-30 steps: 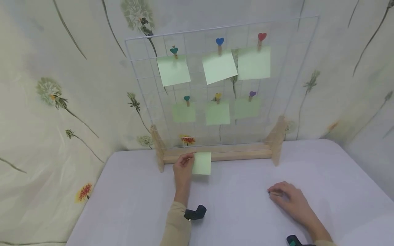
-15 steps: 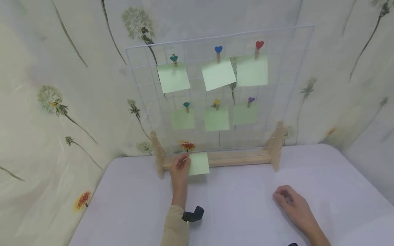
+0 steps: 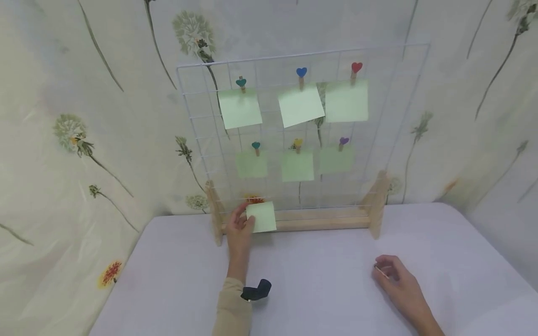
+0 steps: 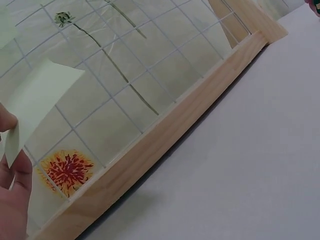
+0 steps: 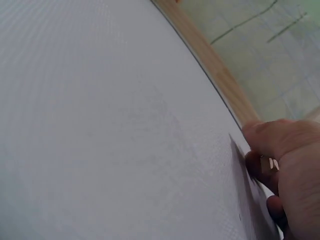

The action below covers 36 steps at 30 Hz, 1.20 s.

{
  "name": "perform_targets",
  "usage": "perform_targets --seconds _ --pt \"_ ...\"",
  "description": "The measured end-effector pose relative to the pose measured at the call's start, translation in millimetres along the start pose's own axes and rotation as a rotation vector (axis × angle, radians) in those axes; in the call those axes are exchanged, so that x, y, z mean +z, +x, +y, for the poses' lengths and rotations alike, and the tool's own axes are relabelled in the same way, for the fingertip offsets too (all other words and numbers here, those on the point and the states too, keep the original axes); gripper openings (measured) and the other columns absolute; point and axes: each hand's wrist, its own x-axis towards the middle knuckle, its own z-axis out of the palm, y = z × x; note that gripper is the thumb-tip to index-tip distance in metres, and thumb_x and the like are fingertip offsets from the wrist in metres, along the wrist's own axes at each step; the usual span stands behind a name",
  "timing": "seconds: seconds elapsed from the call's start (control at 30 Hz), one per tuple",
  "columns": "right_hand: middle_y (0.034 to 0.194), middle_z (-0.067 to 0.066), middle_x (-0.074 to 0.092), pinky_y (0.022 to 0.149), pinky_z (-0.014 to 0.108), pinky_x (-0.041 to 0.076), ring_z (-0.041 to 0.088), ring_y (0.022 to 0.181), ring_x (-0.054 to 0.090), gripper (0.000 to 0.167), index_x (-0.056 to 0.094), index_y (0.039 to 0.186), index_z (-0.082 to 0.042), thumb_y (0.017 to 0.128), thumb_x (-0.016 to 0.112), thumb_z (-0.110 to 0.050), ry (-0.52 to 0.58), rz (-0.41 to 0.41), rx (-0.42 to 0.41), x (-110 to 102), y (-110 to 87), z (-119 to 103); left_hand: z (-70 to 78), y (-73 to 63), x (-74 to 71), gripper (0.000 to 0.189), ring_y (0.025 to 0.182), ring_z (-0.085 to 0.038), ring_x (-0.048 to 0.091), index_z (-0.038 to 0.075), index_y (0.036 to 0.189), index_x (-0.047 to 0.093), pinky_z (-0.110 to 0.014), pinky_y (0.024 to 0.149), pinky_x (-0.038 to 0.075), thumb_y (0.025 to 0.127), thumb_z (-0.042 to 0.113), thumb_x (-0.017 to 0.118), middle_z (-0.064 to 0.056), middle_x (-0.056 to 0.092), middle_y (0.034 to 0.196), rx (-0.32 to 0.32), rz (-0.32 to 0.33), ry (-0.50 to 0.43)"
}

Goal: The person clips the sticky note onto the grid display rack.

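At the left foot of the wire grid, my left hand pinches a pale green paper note by its left edge. The left wrist view shows the paper note bent between thumb and fingers, just in front of the wires. My right hand is low over the table at the right, holding a small wooden clothespin between thumb and fingers. Only a bit of the clothespin shows in the right wrist view; fingers cover the rest.
Behind the hands stands a white wire grid on a wooden base. Two rows of green notes hang from it on heart-topped clothespins, such as a blue one. The table has a white cloth; a flowered curtain is behind.
My left hand has moved left with the note and lifted slightly, tilting it. My right hand has shifted a little to the right and turned the clothespin.
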Motion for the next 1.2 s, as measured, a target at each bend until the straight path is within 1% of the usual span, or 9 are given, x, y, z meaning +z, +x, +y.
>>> perform_targets --seconds 0.17,0.3,0.43,0.57,0.63,0.83,0.93,1.03,1.2 --pt "0.112 0.009 0.064 0.078 0.025 0.050 -0.013 0.087 0.050 0.032 0.049 0.122 -0.012 0.100 0.042 -0.035 0.004 0.045 -0.069 2.5 -4.9 0.7 -2.7 -0.7 -4.4 0.042 0.094 -0.013 0.062 0.018 0.123 0.062 -0.018 0.075 0.051 0.085 0.000 0.064 0.001 0.058 0.128 -0.022 0.005 0.030" --pt "0.106 0.007 0.067 0.070 0.014 0.048 -0.013 0.082 0.053 0.027 0.050 0.118 -0.012 0.102 0.038 -0.031 0.035 0.060 -0.084 1.9 -6.7 2.9 -4.5 0.4 -6.2 0.044 0.096 -0.011 0.061 0.017 0.125 0.060 -0.016 0.079 0.049 0.085 0.000 0.065 -0.004 0.060 0.129 -0.004 0.027 0.019" --pt "0.111 0.006 0.067 0.077 0.026 0.052 -0.006 0.087 0.056 0.034 0.055 0.117 -0.017 0.097 0.045 -0.043 0.016 0.037 -0.016 2.3 -6.1 1.2 -2.4 1.1 -6.4 0.048 0.100 -0.008 0.059 0.011 0.128 0.055 -0.015 0.080 0.048 0.083 -0.004 0.064 -0.011 0.059 0.130 0.032 0.042 -0.045" --pt "0.116 0.009 0.065 0.086 0.046 0.049 0.019 0.098 0.062 0.042 0.054 0.119 -0.016 0.091 0.055 -0.048 0.003 0.016 0.022 3.5 -5.6 0.1 1.4 -0.8 -5.8 0.041 0.091 -0.010 0.060 0.004 0.120 0.051 -0.016 0.075 0.049 0.082 -0.006 0.065 -0.014 0.059 0.127 0.013 0.073 -0.100" --pt "0.117 0.011 0.065 0.086 0.046 0.050 0.027 0.103 0.062 0.042 0.052 0.120 -0.015 0.091 0.057 -0.045 0.001 0.036 0.014 4.1 -5.3 1.7 1.5 -1.1 -5.6 0.035 0.085 -0.011 0.060 0.001 0.111 0.048 -0.017 0.074 0.050 0.082 -0.006 0.065 -0.012 0.058 0.122 -0.015 0.089 -0.137" --pt "0.107 0.010 0.071 0.067 0.018 0.051 0.000 0.077 0.064 0.040 0.050 0.122 -0.014 0.094 0.053 -0.042 0.016 0.098 -0.019 4.6 -2.7 5.7 -0.9 1.5 -5.6 0.024 0.088 -0.010 0.062 -0.007 0.101 0.059 -0.017 0.076 0.052 0.081 0.000 0.070 -0.008 0.059 0.109 -0.059 0.083 -0.149" --pt "0.105 0.007 0.071 0.067 0.017 0.049 -0.008 0.073 0.057 0.042 0.054 0.121 -0.015 0.096 0.046 -0.047 0.013 0.081 0.014 2.6 -2.8 3.5 -1.8 2.6 -5.0 0.027 0.091 -0.010 0.064 -0.003 0.107 0.066 -0.017 0.078 0.052 0.081 0.004 0.071 -0.011 0.065 0.111 -0.070 0.062 -0.125" --pt "0.100 0.005 0.069 0.065 0.018 0.047 -0.006 0.074 0.055 0.040 0.060 0.116 -0.015 0.100 0.038 -0.043 0.002 0.094 0.000 -0.5 -3.9 2.5 0.2 1.8 -3.6 0.031 0.091 -0.009 0.064 0.002 0.113 0.067 -0.016 0.079 0.051 0.082 0.006 0.071 -0.011 0.065 0.118 -0.083 0.046 -0.136" --pt "0.087 0.001 0.061 0.063 0.014 0.043 0.000 0.071 0.052 0.035 0.061 0.111 -0.010 0.103 0.033 -0.029 0.020 0.154 -0.118 -3.3 -3.6 3.5 6.9 -0.9 -3.7 0.034 0.098 -0.006 0.059 0.013 0.121 0.065 -0.018 0.081 0.049 0.087 0.011 0.066 -0.001 0.057 0.133 -0.082 0.023 -0.141"
